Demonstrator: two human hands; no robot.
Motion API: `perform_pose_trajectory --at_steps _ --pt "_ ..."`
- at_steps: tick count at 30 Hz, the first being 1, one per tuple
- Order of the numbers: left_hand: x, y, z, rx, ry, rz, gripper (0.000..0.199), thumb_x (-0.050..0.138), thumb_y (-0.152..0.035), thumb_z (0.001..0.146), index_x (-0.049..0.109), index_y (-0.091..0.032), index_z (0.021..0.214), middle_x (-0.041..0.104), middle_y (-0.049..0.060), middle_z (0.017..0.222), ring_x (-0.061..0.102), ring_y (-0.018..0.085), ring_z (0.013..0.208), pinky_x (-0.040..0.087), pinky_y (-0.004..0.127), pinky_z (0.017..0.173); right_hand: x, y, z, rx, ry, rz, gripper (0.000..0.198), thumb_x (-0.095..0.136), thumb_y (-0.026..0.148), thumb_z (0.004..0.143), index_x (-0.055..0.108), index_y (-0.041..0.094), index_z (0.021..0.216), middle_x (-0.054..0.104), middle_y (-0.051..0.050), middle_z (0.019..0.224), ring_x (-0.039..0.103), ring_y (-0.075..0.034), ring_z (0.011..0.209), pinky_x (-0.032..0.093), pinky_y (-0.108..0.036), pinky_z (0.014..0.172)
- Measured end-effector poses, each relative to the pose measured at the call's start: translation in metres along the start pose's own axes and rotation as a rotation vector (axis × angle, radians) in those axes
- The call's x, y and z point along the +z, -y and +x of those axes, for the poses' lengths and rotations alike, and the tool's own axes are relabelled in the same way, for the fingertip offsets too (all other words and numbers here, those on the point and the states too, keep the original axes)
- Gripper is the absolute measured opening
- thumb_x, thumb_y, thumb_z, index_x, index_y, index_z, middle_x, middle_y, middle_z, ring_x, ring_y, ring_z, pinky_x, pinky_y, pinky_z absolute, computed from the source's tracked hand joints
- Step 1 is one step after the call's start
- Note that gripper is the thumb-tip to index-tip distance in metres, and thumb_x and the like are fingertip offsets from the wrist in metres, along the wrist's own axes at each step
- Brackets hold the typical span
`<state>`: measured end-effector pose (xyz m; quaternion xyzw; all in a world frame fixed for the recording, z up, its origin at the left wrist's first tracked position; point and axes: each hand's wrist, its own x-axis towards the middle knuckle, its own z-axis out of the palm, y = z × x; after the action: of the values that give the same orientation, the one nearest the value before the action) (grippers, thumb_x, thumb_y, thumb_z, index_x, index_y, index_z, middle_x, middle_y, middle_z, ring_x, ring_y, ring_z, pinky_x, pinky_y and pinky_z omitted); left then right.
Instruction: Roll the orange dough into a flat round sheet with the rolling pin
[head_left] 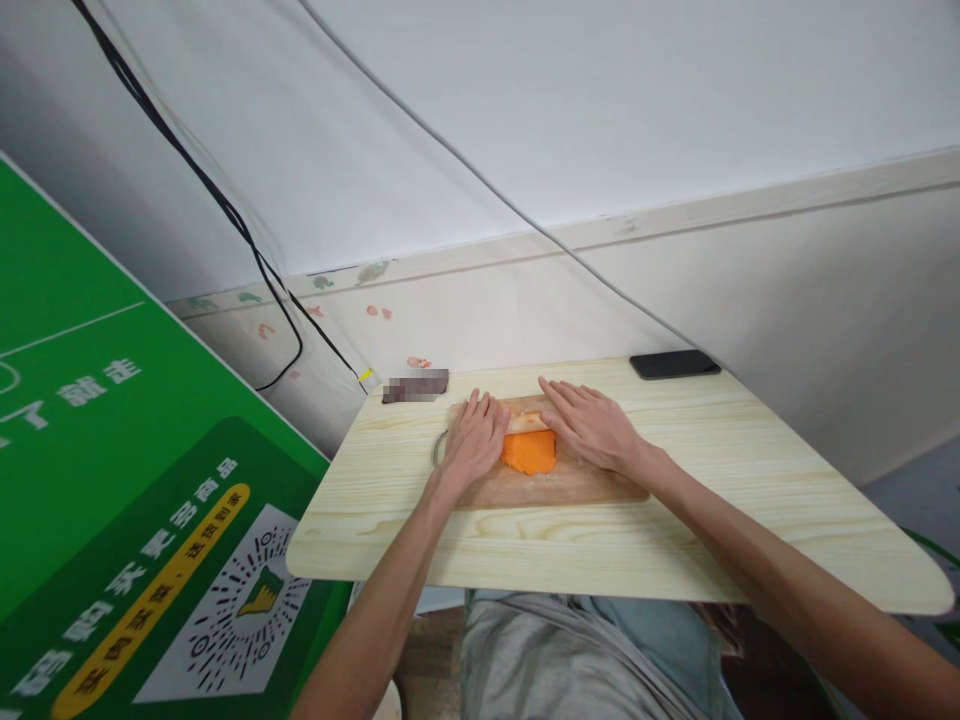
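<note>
A flattened piece of orange dough [529, 455] lies on a wooden board [559, 490]. Across its far edge rests a light wooden rolling pin [528, 423], whose middle shows between my hands. My left hand [474, 438] lies over the pin's left end, fingers stretched forward, not wrapped round it. Over the right end is my right hand [592, 425], also flat, with its fingers extended to the upper left. Both palms hide the ends of the pin. The dough sits just on the near side of the pin, between the two hands.
The board lies on a pale wood-grain table [570, 550] against a white wall. A black phone [675, 365] rests at the back right, and a dark blurred-out item [415, 386] at the back left. A green printed panel [225, 430] stands left; cables [247, 235] hang along the wall.
</note>
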<state>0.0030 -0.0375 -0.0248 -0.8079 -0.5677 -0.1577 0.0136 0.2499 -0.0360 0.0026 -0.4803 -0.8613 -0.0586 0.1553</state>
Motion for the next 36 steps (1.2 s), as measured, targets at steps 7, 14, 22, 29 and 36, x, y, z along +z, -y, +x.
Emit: perform_pose_trajectory --at_steps 7,14,22,29,36 --pt "-0.005 -0.007 -0.020 0.039 -0.038 -0.059 0.066 0.015 -0.042 0.116 0.054 -0.005 0.155 0.056 0.018 0.161 0.032 0.027 0.164 0.031 0.050 0.135 -0.008 0.008 -0.018 -0.062 -0.068 0.031 0.076 0.019 0.055 0.113 0.037 0.007 0.168 0.058 -0.020 0.159 0.056 -0.030 0.147 0.042 -0.049 0.123" --pt "-0.005 -0.013 -0.039 0.047 -0.082 -0.098 0.067 0.017 -0.045 0.115 0.047 -0.006 0.160 0.046 0.018 0.169 0.028 0.028 0.166 0.030 0.052 0.135 -0.002 0.015 -0.044 -0.078 -0.088 0.005 0.080 0.022 0.058 0.112 0.037 0.001 0.167 0.052 -0.024 0.162 0.047 -0.033 0.154 0.037 -0.053 0.128" --pt "-0.007 -0.010 -0.025 0.040 -0.038 -0.061 0.068 0.013 -0.044 0.115 0.044 -0.004 0.161 0.044 0.020 0.170 0.024 0.028 0.167 0.028 0.052 0.135 0.000 0.013 -0.033 -0.019 -0.045 0.016 0.079 0.016 0.056 0.113 0.044 0.002 0.163 0.054 -0.022 0.161 0.050 -0.031 0.152 0.037 -0.048 0.127" --pt "0.002 0.003 0.010 0.005 -0.017 -0.036 0.065 0.016 -0.043 0.115 0.045 -0.008 0.162 0.043 0.018 0.170 0.026 0.030 0.166 0.027 0.055 0.134 0.006 -0.004 0.003 0.027 0.035 -0.039 0.073 0.011 0.050 0.113 0.045 0.010 0.165 0.060 -0.017 0.158 0.051 -0.033 0.151 0.040 -0.053 0.122" --pt "0.014 0.019 0.046 0.029 -0.008 -0.006 0.061 0.021 -0.043 0.114 0.049 -0.010 0.158 0.046 0.021 0.168 0.025 0.031 0.167 0.029 0.059 0.132 0.020 -0.027 0.034 0.001 0.089 -0.109 0.066 0.016 0.043 0.113 0.045 0.015 0.165 0.056 -0.015 0.162 0.050 -0.036 0.150 0.043 -0.057 0.117"
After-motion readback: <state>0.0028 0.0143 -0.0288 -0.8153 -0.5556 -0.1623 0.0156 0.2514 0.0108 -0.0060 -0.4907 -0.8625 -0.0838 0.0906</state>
